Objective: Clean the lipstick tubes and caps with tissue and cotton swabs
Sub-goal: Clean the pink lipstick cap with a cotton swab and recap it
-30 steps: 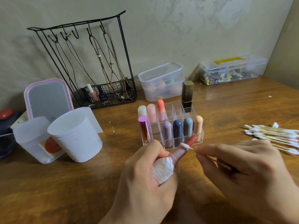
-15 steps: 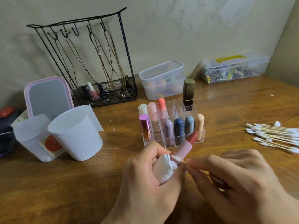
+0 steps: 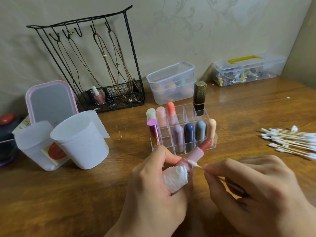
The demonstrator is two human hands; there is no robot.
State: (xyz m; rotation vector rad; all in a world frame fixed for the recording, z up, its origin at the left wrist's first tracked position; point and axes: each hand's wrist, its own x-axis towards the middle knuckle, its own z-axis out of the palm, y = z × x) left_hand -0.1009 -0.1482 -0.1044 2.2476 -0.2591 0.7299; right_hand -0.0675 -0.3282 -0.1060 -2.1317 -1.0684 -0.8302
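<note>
Lipstick (image 3: 196, 153) is the thing everything turns on, and I see it held in my left hand (image 3: 159, 182), its pink tube slanting up and away to the right so the red bullet tip points toward the clear organizer (image 3: 214, 140) just behind it. The left fingers are closed around the tube's lower end, with a wad of white tissue (image 3: 174, 178) bunched in the same grip below it. My right hand (image 3: 253, 189) sits just to the right, thumb and forefinger pinched on a cotton swab (image 3: 195, 164) whose white head touches the side of the tube near its collar. So the swab lies roughly crosswise to the tube's long axis, and the right hand is the nearer one for the wiping stroke; I judge the next move is a short rub along or around that collar, with the left hand turning the tube. The spare swabs (image 3: 290, 140) lie well off to the right on the wooden table (image 3: 85, 202). I can read no brand, label or writing anywhere; the small bottles in the black wire rack (image 3: 109, 100) are too small to make out.
</note>
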